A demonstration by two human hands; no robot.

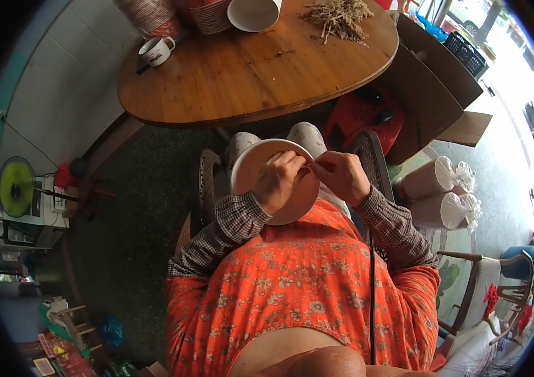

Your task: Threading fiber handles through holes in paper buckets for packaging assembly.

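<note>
A round, pale tub (260, 154) with a white rim rests in my lap, its mouth facing up. My left hand (278, 180) is over the tub, fingers curled and closed. At the tub's right rim, my right hand (345, 176) is closed in a pinch, its fingertips almost meeting those of the left. Something small and thin seems to sit between the two sets of fingertips, but it is too small to name. The fingers cover part of the tub's inside. Checked sleeves cover both forearms.
Ahead stands an oval wooden table (235, 81) with a white mug (156, 51), stacked tubs (209, 16), a tipped white tub (253, 14) and dried stalks (339, 17). An open cardboard box (420, 88) and plastic-wrapped tub stacks (427, 179) are at right. A green fan (16, 186) stands left.
</note>
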